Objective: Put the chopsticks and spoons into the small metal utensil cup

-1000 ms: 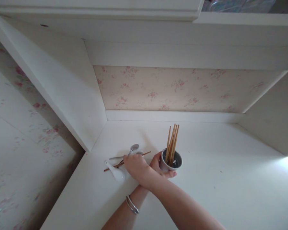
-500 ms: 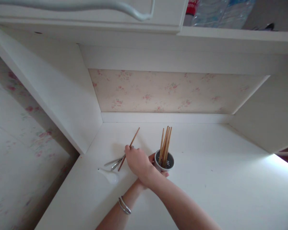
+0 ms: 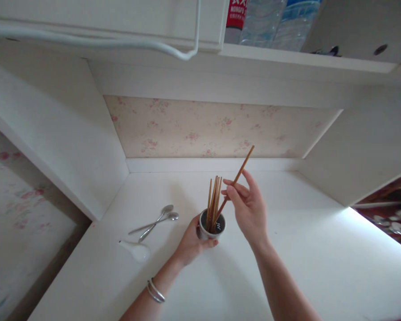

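My left hand (image 3: pixel 192 243) is wrapped around a grey metal utensil holder (image 3: pixel 207 234) with holes in its base. Several wooden chopsticks (image 3: pixel 215 196) stand upright inside it. Between the thumb and fingers of my right hand (image 3: pixel 252 207) is a single chopstick (image 3: pixel 244 164), slanted, its lower end at the mouth of the holder. Left of the holder, two metal spoons (image 3: pixel 167 208) lie crossed on the white surface. A white ceramic spoon (image 3: pixel 138 251) rests nearer to me than they do.
The white tabletop (image 3: pixel 287 267) is boxed in by side panels and a back wall with floral wallpaper (image 3: pixel 194 129). Overhead hangs a cabinet with a white handle (image 3: pixel 120 43). Plastic bottles (image 3: pixel 263 22) stand on the upper shelf.
My right hand has moved from the spoons, across my left arm, to the right side of the holder, carrying the chopstick. The camera view has shifted slightly right.
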`<state>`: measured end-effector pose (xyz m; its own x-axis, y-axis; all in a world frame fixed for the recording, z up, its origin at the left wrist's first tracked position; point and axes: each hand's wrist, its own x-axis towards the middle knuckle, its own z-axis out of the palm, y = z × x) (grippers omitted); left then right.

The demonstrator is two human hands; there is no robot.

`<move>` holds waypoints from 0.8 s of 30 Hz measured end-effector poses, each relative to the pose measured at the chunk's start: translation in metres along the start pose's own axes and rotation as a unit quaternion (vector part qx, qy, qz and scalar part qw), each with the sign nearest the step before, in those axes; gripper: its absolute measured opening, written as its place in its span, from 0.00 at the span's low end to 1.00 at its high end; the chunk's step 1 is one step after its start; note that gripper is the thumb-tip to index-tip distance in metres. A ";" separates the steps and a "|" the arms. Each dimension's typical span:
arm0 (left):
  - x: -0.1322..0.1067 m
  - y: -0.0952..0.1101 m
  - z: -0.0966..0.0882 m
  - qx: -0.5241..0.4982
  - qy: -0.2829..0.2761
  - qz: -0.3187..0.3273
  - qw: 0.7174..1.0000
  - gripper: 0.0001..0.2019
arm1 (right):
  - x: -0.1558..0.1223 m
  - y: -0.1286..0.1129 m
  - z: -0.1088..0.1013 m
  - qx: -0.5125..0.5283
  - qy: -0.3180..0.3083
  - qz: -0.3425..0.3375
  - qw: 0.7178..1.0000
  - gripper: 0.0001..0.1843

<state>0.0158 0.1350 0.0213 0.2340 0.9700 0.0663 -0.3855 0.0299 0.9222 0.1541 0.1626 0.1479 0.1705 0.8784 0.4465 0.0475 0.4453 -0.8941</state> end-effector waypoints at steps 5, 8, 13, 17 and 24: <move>0.000 -0.002 0.002 0.034 0.005 0.009 0.999 0.38 | 0.012 0.025 -0.023 -0.016 0.014 0.094 0.995 0.22; 0.000 -0.004 0.002 0.054 0.020 -0.002 0.998 0.40 | 0.003 0.038 -0.021 -0.050 0.012 0.129 0.990 0.23; 0.003 -0.011 0.000 0.051 0.027 0.005 0.998 0.42 | -0.011 0.047 -0.014 -0.208 -0.030 0.108 0.972 0.23; 0.004 -0.015 -0.001 0.049 0.035 0.012 0.998 0.43 | -0.014 0.047 -0.012 -0.321 -0.079 0.074 0.941 0.22; 0.004 -0.016 -0.001 0.047 0.039 0.008 0.998 0.42 | -0.017 0.052 -0.011 -0.367 -0.121 0.070 0.920 0.23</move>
<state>0.0216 0.1384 0.0065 0.1571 0.9860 0.0554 -0.3017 -0.0055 0.9534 0.1645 0.1685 0.0936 0.0054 0.9705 0.2411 0.7091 0.1662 -0.6852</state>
